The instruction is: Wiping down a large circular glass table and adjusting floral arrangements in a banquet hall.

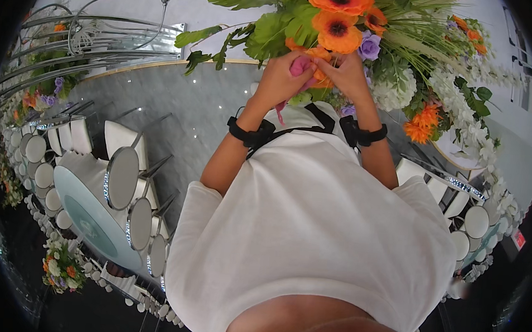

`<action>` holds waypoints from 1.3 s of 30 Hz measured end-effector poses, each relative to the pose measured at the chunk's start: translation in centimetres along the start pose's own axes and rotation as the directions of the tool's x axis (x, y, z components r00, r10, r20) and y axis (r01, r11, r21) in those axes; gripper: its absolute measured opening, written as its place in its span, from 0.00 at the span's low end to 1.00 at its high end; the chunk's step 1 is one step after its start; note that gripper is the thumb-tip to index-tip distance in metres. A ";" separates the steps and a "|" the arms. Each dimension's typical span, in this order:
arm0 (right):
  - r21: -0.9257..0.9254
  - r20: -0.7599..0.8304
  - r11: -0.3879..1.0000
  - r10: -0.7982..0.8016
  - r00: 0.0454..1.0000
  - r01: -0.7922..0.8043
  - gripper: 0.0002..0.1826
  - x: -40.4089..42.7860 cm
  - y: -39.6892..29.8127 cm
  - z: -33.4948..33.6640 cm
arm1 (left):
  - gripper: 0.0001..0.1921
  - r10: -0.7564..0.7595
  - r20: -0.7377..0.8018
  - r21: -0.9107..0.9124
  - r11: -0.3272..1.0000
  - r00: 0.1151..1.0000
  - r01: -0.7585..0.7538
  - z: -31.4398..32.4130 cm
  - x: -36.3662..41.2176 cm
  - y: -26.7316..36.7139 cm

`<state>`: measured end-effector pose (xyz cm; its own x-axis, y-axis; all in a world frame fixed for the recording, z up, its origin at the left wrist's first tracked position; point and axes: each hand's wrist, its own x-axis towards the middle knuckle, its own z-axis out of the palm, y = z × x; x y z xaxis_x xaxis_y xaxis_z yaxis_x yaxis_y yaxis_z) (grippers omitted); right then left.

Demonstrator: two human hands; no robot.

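Observation:
My left hand (284, 78) is closed around a crumpled pink cloth (301, 66), whose tail hangs below the palm. Close beside it, my right hand (346, 75) has its thumb and fingers at an orange artificial flower (321, 78); the fingertips of both hands almost meet. What the right fingers pinch is partly hidden by the petals. Just above the hands are large orange poppies with dark centres (337, 28), broad green leaves (267, 36) and a purple rose (369, 45). White hydrangea-like blooms (394, 89) stand right of my right hand.
Curved metal rails (113, 42) run across the upper left. White chairs with round backs (123, 178) surround a round table with a glass turntable (91, 221) at left. More chairs (476, 222) stand at right, near hanging white flowers (463, 118) and a spiky orange bloom (423, 123).

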<state>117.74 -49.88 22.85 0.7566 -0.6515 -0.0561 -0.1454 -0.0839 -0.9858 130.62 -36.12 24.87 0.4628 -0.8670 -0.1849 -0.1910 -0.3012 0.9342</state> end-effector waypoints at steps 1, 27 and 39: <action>0.018 0.016 1.000 0.025 1.000 -0.025 0.21 0.1 -0.1 0.0 | 0.13 -0.033 0.009 -0.048 0.998 0.999 0.034 0.0 0.0 -0.1; -0.617 0.456 0.756 0.119 0.882 0.218 0.20 -5.0 -16.4 7.6 | 0.08 -0.115 0.126 -0.691 0.702 0.985 0.170 -12.4 -5.3 -6.0; -0.291 0.265 0.943 -0.081 0.961 0.160 0.09 -2.2 -15.5 28.3 | 0.06 0.146 -0.127 -0.741 0.644 0.981 -0.192 -25.0 -13.6 -8.9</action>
<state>136.38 -25.86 33.81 0.9077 -0.4194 -0.0156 -0.2015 -0.4029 -0.8928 147.70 -11.76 26.74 0.5357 -0.8444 -0.0062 0.4297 0.2663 0.8628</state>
